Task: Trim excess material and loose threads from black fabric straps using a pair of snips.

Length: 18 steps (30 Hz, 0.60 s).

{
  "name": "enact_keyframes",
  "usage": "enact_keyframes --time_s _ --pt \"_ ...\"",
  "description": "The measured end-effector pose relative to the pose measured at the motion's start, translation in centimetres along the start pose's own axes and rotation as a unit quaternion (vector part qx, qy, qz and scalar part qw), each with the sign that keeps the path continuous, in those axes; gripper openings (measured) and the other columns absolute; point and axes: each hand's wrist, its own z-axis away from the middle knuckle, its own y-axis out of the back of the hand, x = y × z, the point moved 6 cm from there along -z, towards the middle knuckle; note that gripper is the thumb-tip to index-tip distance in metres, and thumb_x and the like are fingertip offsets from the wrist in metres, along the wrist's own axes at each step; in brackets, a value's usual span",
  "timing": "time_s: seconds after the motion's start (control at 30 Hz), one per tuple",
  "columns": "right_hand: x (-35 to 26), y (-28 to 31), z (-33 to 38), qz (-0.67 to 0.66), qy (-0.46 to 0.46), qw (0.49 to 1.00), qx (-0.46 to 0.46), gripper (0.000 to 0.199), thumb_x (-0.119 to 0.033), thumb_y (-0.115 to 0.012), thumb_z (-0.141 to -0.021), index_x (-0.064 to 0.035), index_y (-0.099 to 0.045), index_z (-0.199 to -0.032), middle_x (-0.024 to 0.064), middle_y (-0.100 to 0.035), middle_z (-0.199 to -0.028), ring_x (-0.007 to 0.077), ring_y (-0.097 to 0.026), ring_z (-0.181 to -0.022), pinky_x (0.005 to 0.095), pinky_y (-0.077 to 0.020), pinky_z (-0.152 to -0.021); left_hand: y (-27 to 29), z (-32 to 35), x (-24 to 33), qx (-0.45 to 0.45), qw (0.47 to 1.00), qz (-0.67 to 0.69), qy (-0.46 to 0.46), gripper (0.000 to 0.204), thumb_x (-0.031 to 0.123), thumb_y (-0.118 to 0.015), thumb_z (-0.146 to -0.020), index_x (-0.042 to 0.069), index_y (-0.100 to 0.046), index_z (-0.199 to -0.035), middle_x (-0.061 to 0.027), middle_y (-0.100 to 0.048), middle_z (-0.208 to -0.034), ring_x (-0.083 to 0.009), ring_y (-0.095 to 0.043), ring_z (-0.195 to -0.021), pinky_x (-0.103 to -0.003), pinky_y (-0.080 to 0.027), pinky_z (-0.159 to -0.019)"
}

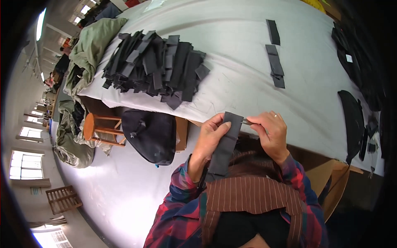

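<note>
My left hand (210,136) grips a black fabric strip (225,151), thumb on its face. The strip hangs down in front of my apron, its top end raised near the table's edge. Close by on the right, my right hand (271,131) is closed around a small, pointed, dark metal tool (247,122). The tool's tip is at the strip's upper right edge; most of the tool is hidden in my fingers. Beyond my left hand, a heap of similar black strips (155,66) lies on the table. A short row of black strips (275,62) lies farther right.
The table (235,45) has a pale cloth cover. Black bags (353,124) lie along its right side, and olive cloth (93,45) drapes over its left end. Left of me are a wooden stool (105,128), a large black bag (151,136) and a cardboard box (181,134).
</note>
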Motion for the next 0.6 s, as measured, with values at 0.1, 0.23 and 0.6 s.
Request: enact_keyframes --time_s 0.1,0.23,0.6 --pt "1.4 0.3 0.0 -0.047 -0.061 0.996 0.048 0.014 -0.006 -0.067 -0.075 -0.0099 -0.067 -0.089 0.0040 -0.059 -0.071 0.0246 -0.051 -0.064 0.0344 -0.0391 -0.061 0.4 -1.0 0.3 0.019 1.000 0.003 -0.015 0.018 0.008 -0.053 -0.091 0.002 -0.058 -0.108 -0.0060 -0.065 -0.086 -0.0114 -0.063 -0.065 -0.024 -0.053 -0.060" --pt "7.5 1.6 0.1 0.003 -0.162 0.983 0.089 0.020 -0.007 -0.065 -0.079 -0.0075 -0.065 -0.099 0.0071 -0.062 -0.082 0.0241 -0.056 -0.073 0.0322 -0.0445 -0.067 2.1 -4.7 2.2 0.115 0.983 0.091 -0.112 0.025 0.006 -0.048 -0.091 0.002 -0.049 -0.116 -0.0082 -0.060 -0.087 -0.0172 -0.062 -0.072 -0.032 -0.055 -0.066" --pt "0.5 14.6 -4.8 -0.044 -0.058 0.993 0.092 0.079 -0.035 -0.071 -0.075 -0.0046 -0.037 -0.139 0.0160 -0.041 -0.139 0.0277 -0.037 -0.131 0.0438 -0.0286 -0.104 6.5 -11.3 2.5 0.268 0.871 -0.307 -0.275 0.076 -0.002 -0.061 -0.076 0.004 -0.026 -0.143 -0.0200 -0.034 -0.140 -0.0293 -0.039 -0.126 -0.036 -0.033 -0.104"
